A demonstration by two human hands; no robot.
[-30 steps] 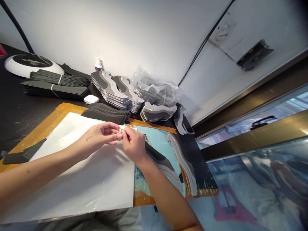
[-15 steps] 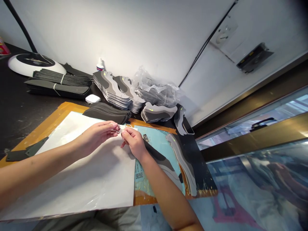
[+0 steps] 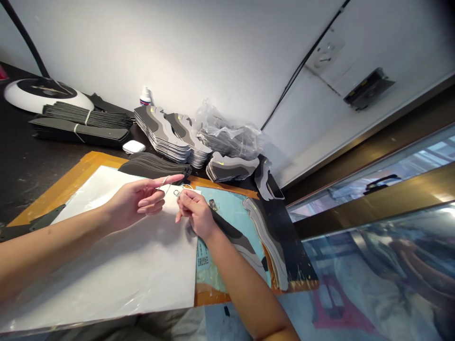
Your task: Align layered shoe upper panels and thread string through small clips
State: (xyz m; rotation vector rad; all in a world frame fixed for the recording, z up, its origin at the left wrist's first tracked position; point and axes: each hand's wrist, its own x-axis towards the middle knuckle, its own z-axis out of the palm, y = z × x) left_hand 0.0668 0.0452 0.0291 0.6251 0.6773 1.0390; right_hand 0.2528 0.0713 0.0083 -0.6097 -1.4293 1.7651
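My left hand [image 3: 142, 195] hovers over the white sheet [image 3: 135, 265], index finger stretched out and the other fingers curled. A thin white rubber band [image 3: 164, 182] is looped about its index finger. Just to the right, my right hand [image 3: 195, 208] is closed in a pinch. Small white loops, apparently of rubber band [image 3: 187, 186], stick out around its fingertips; their full course is hidden by the fingers. Below the right wrist, a grey and black shoe-upper piece [image 3: 238, 237] lies on the light blue mat [image 3: 227, 194], partly covered by my forearm.
Behind my hands lie dark curved pieces [image 3: 152, 166], stacks of grey shoe pieces [image 3: 161, 135] and a clear plastic bag [image 3: 231, 135]. Banded black strips [image 3: 81, 130], a white case [image 3: 134, 147] and a lamp base [image 3: 46, 94] stand left. More shoe pieces [image 3: 266, 241] line the right edge.
My hands have drawn slightly apart. The left index finger has straightened, with the band now showing across it, while the right hand keeps its pinch. The view has shifted slightly.
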